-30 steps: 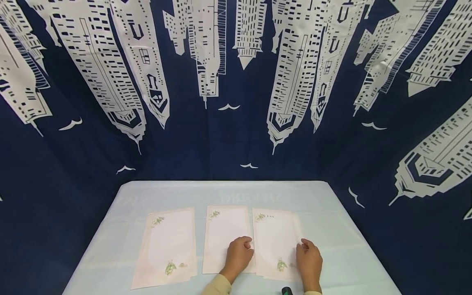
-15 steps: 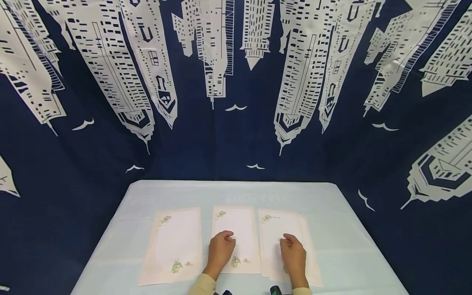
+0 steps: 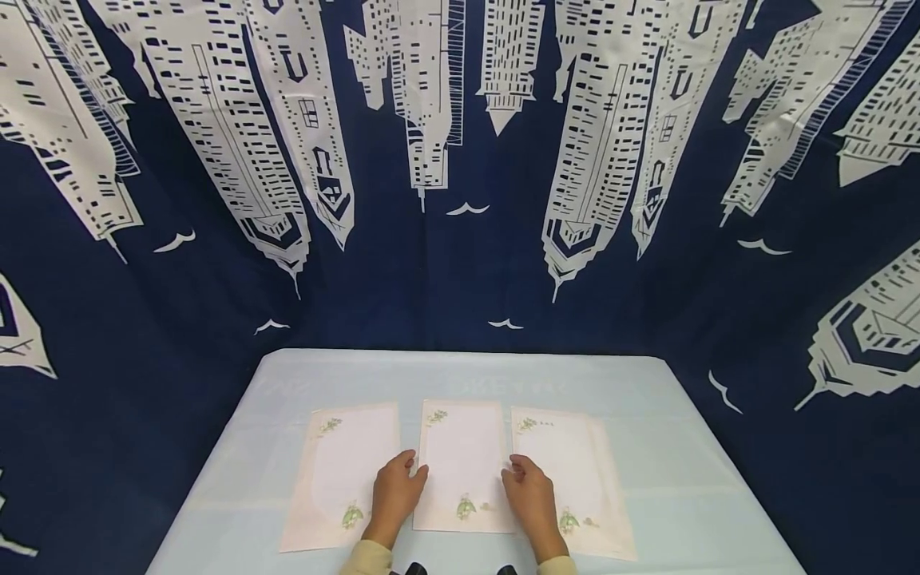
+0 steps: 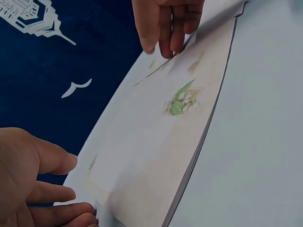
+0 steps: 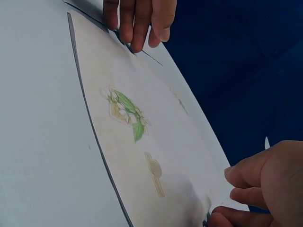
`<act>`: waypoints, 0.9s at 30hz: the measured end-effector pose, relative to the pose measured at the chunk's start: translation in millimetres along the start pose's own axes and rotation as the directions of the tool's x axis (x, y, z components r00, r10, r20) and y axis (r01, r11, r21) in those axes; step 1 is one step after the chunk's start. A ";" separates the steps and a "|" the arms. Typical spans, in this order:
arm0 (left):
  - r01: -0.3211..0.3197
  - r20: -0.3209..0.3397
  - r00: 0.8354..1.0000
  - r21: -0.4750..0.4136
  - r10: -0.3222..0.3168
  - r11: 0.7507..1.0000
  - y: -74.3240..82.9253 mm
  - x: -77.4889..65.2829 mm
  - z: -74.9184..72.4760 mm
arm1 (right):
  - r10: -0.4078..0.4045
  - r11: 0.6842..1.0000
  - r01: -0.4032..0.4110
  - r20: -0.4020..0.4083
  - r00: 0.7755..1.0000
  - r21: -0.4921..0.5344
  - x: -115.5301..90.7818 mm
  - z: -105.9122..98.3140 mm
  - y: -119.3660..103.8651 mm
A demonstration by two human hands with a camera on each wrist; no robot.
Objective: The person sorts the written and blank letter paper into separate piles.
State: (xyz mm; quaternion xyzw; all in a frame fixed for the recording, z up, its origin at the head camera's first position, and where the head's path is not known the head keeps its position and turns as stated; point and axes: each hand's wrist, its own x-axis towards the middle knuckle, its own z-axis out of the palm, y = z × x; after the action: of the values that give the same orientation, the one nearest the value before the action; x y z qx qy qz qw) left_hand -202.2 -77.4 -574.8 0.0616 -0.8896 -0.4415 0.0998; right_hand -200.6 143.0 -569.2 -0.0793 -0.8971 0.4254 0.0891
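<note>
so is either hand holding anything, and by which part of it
Nothing appears to be held: the left hand and right hand are at opposite side edges of the middle paper, neither closed around it.

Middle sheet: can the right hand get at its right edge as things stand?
Likely yes: the right hand is at that edge of the middle sheet, with nothing visible between them.

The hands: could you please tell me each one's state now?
Left hand: open, at the left edge of the middle sheet.
Right hand: open, at its right edge.
</note>
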 end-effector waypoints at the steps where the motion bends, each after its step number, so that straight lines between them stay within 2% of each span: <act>1: 0.003 0.016 1.000 0.001 -0.003 1.000 0.4 -1.0 -0.2 | -0.001 1.000 0.001 0.014 1.000 -0.008 0.0 1.3 -0.8; 6: -0.009 0.045 0.999 -0.007 0.009 1.000 5.0 -5.6 0.1 | 0.019 0.999 -0.016 0.058 0.998 -0.049 1.1 7.5 -3.5; 13: -0.023 0.030 0.999 -0.008 0.023 1.000 6.5 -9.2 1.7 | -0.008 0.998 0.009 0.014 1.000 -0.069 0.1 10.2 -6.7; 18: -0.061 -0.041 0.997 -0.015 0.060 0.998 3.0 -10.9 4.7 | -0.012 0.998 0.010 -0.032 0.999 -0.059 -2.7 9.9 -6.8; 24: -0.090 -0.153 0.985 -0.108 0.073 0.990 -0.4 -9.1 6.1 | -0.006 1.000 0.008 -0.097 0.995 0.019 -1.3 10.2 -4.6; 27: -0.100 -0.180 0.981 -0.142 0.074 0.985 -2.3 -8.0 6.1 | -0.020 0.997 0.028 -0.122 0.992 0.069 0.1 10.8 -2.0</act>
State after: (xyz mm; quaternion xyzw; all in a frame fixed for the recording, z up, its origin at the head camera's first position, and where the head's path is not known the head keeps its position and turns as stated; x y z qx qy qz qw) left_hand -195.7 -72.5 -581.2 0.0532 -0.8434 -0.4954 0.2010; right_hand -203.3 133.7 -574.3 -0.0910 -0.8754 0.4500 0.1511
